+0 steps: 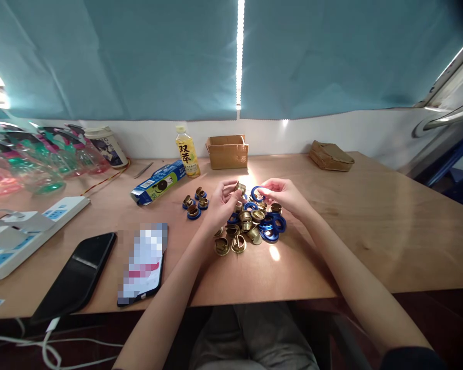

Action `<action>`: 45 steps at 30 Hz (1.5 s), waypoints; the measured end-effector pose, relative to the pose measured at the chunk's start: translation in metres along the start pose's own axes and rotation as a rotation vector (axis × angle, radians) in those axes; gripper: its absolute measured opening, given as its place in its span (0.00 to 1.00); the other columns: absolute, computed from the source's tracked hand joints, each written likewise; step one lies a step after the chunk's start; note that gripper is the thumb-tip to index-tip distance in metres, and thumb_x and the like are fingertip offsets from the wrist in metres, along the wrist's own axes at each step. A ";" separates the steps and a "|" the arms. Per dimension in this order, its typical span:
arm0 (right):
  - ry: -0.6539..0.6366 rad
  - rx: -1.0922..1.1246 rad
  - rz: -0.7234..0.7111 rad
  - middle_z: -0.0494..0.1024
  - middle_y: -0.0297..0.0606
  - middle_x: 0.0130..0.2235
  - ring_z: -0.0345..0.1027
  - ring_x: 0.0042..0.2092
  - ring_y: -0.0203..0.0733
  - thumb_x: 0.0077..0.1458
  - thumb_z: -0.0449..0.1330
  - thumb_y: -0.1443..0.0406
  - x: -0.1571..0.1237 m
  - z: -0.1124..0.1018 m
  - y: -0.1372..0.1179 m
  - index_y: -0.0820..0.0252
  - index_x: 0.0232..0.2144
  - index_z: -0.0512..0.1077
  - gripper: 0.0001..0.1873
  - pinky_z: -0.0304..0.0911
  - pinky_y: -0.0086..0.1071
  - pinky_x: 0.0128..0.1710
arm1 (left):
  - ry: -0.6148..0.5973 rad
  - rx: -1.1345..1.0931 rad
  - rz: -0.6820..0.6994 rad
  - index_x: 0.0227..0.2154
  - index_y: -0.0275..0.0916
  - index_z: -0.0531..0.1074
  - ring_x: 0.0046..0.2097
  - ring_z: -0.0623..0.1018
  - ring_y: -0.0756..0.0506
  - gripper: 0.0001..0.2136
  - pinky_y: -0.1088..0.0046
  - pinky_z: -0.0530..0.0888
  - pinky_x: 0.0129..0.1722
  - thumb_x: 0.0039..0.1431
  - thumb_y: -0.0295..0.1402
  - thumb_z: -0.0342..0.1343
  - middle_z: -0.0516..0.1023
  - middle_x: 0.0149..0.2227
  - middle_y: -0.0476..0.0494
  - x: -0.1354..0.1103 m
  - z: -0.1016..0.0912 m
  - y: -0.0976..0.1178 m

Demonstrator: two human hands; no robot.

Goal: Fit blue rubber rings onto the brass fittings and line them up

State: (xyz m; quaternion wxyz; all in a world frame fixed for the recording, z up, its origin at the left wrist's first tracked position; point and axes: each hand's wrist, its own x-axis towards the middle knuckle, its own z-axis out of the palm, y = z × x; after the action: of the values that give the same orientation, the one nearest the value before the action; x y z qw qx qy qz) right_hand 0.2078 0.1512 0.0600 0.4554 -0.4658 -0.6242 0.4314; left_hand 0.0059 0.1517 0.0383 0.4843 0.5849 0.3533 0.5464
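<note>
My left hand (224, 202) pinches a brass fitting (240, 188), a short round piece with a flange. In my right hand (283, 195), thumb and fingers close on a blue ring (257, 193). The two pieces are near each other but apart, over a mixed pile on the table. Brass fittings (246, 221) fill the pile's middle and near side, some upside down. More blue rings (270, 235) lie overlapped at its right. Left of my left hand stands a small group of brass fittings with blue rings (193, 211) around their bases.
At the back are an open cardboard box (227, 155), a drink bottle (188, 154), a blue carton (160, 182) and a brown paper packet (331, 155). Two phones (79, 275), a power strip (67, 213), a paper cup (107, 149) and several spray bottles (34, 162) occupy the left.
</note>
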 end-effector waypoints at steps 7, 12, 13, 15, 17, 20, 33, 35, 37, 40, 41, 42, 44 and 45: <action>0.064 0.151 0.003 0.76 0.34 0.26 0.71 0.28 0.37 0.42 0.72 0.49 0.000 0.005 0.000 0.59 0.26 0.72 0.22 0.69 0.30 0.29 | -0.054 -0.042 -0.040 0.51 0.38 0.64 0.35 0.83 0.48 0.18 0.70 0.78 0.36 0.62 0.38 0.59 0.76 0.50 0.35 -0.002 0.003 0.002; 0.060 0.213 0.027 0.76 0.34 0.28 0.70 0.28 0.36 0.42 0.71 0.46 0.000 0.010 -0.003 0.59 0.25 0.72 0.24 0.66 0.29 0.29 | -0.080 -0.048 -0.056 0.53 0.37 0.64 0.36 0.82 0.49 0.18 0.69 0.78 0.40 0.65 0.39 0.56 0.73 0.54 0.34 -0.003 0.003 0.003; 0.054 0.223 0.029 0.76 0.34 0.28 0.70 0.28 0.35 0.41 0.71 0.46 0.000 0.011 -0.003 0.59 0.25 0.73 0.24 0.65 0.29 0.29 | -0.085 -0.048 -0.059 0.53 0.37 0.64 0.36 0.82 0.49 0.18 0.70 0.78 0.39 0.65 0.40 0.55 0.73 0.53 0.35 -0.003 0.003 0.003; 0.038 0.228 0.026 0.76 0.33 0.28 0.68 0.27 0.34 0.42 0.71 0.47 -0.002 0.015 -0.004 0.60 0.26 0.73 0.23 0.63 0.29 0.28 | -0.099 -0.053 -0.067 0.51 0.36 0.65 0.35 0.82 0.49 0.17 0.71 0.77 0.38 0.66 0.42 0.54 0.76 0.49 0.37 -0.004 0.004 0.002; 0.006 0.212 0.007 0.75 0.32 0.27 0.67 0.26 0.34 0.44 0.71 0.49 -0.003 0.018 -0.004 0.60 0.27 0.73 0.22 0.62 0.29 0.27 | -0.123 -0.062 -0.077 0.50 0.35 0.66 0.34 0.82 0.48 0.18 0.72 0.76 0.36 0.66 0.43 0.53 0.78 0.45 0.38 -0.005 0.004 0.003; -0.059 0.172 -0.058 0.75 0.32 0.27 0.66 0.26 0.34 0.49 0.69 0.50 -0.005 0.022 -0.003 0.60 0.28 0.73 0.19 0.63 0.29 0.28 | -0.175 -0.081 -0.100 0.49 0.35 0.68 0.34 0.82 0.47 0.19 0.73 0.74 0.33 0.66 0.46 0.53 0.80 0.41 0.40 -0.007 0.005 0.005; 0.037 0.095 -0.140 0.75 0.34 0.27 0.68 0.29 0.37 0.48 0.69 0.50 -0.011 0.031 -0.006 0.60 0.27 0.70 0.20 0.64 0.31 0.29 | -0.292 -0.256 -0.213 0.48 0.34 0.75 0.42 0.84 0.38 0.24 0.58 0.77 0.48 0.66 0.51 0.48 0.83 0.43 0.34 -0.008 0.007 -0.002; 0.047 0.075 -0.136 0.75 0.34 0.27 0.68 0.29 0.38 0.47 0.69 0.49 -0.011 0.032 -0.006 0.59 0.26 0.69 0.22 0.64 0.31 0.29 | -0.305 -0.279 -0.216 0.48 0.35 0.75 0.44 0.84 0.38 0.22 0.58 0.76 0.50 0.66 0.49 0.50 0.82 0.47 0.34 -0.008 0.007 -0.002; 0.064 0.061 -0.140 0.74 0.34 0.26 0.68 0.29 0.37 0.47 0.69 0.48 -0.011 0.034 -0.006 0.59 0.26 0.68 0.23 0.63 0.31 0.29 | -0.304 -0.295 -0.215 0.48 0.36 0.74 0.45 0.84 0.38 0.19 0.59 0.76 0.50 0.65 0.47 0.53 0.81 0.48 0.35 -0.009 0.007 -0.001; 0.082 0.026 -0.176 0.72 0.33 0.26 0.66 0.29 0.37 0.48 0.67 0.45 -0.010 0.035 -0.006 0.59 0.27 0.66 0.25 0.62 0.31 0.30 | -0.303 -0.309 -0.225 0.49 0.36 0.72 0.45 0.84 0.38 0.19 0.58 0.76 0.51 0.66 0.46 0.53 0.83 0.45 0.35 -0.010 0.006 0.000; 0.084 0.011 -0.191 0.71 0.33 0.27 0.66 0.29 0.37 0.49 0.66 0.45 -0.009 0.036 -0.005 0.59 0.28 0.67 0.25 0.62 0.31 0.30 | -0.304 -0.312 -0.230 0.49 0.35 0.72 0.44 0.84 0.38 0.20 0.57 0.76 0.51 0.66 0.46 0.53 0.83 0.43 0.34 -0.010 0.006 0.000; 0.085 -0.003 -0.203 0.72 0.34 0.28 0.65 0.29 0.37 0.51 0.64 0.45 -0.009 0.036 -0.005 0.59 0.29 0.67 0.24 0.62 0.31 0.30 | -0.302 -0.313 -0.234 0.50 0.35 0.71 0.44 0.84 0.38 0.21 0.56 0.76 0.51 0.66 0.47 0.52 0.83 0.42 0.34 -0.010 0.006 0.000; 0.087 -0.034 -0.216 0.72 0.35 0.29 0.65 0.30 0.38 0.53 0.63 0.45 -0.007 0.036 -0.002 0.60 0.32 0.68 0.23 0.62 0.32 0.30 | -0.289 -0.307 -0.240 0.51 0.34 0.71 0.45 0.84 0.38 0.22 0.56 0.76 0.52 0.67 0.47 0.50 0.83 0.43 0.33 -0.009 0.007 -0.001; 0.087 -0.049 -0.220 0.72 0.35 0.30 0.64 0.30 0.38 0.54 0.62 0.46 -0.006 0.036 0.000 0.60 0.33 0.69 0.23 0.61 0.32 0.30 | -0.281 -0.301 -0.243 0.51 0.34 0.71 0.45 0.84 0.37 0.22 0.56 0.75 0.52 0.67 0.47 0.49 0.83 0.43 0.32 -0.009 0.007 -0.001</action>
State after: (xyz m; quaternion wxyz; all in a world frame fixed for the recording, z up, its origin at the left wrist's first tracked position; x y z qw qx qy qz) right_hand 0.1737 0.1409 0.0510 0.5150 -0.4236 -0.6617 0.3428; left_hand 0.0113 0.1422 0.0353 0.6726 0.5295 0.2647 0.4441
